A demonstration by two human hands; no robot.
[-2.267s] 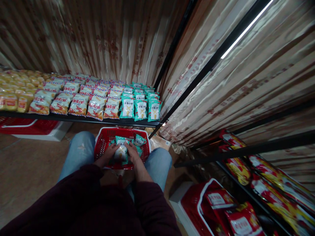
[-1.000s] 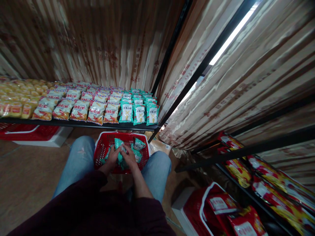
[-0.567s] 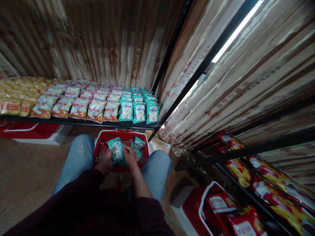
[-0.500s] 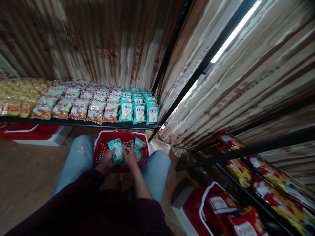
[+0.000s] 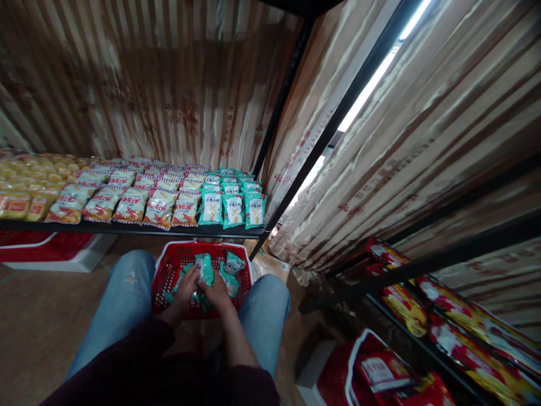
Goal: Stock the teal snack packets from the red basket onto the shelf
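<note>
Between my knees stands a red plastic shopping basket (image 5: 161, 274) with several teal snack bags inside. Over it, both hands grip one teal snack bag (image 5: 205, 268). My left hand (image 5: 186, 288) has its fingers closed on the bag's left side. My right hand (image 5: 216, 290) is closed on its lower right side. Another teal bag (image 5: 234, 263) lies at the basket's right, apart from my hands. On the shelf just beyond are rows of matching teal bags (image 5: 233, 210), standing upright at the right end.
A black shelf (image 5: 127, 228) carries white-and-orange snack bags (image 5: 131, 203) and yellow packs (image 5: 19, 204). Its black post (image 5: 291, 192) rises at the right corner. On the right are another rack with red-and-yellow packs (image 5: 456, 338) and a red basket (image 5: 333, 375).
The teal bag in my hands has turned from facing up to more edge-on, and my hands have come closer together. The view has tipped slightly, so the shelf sits lower.
</note>
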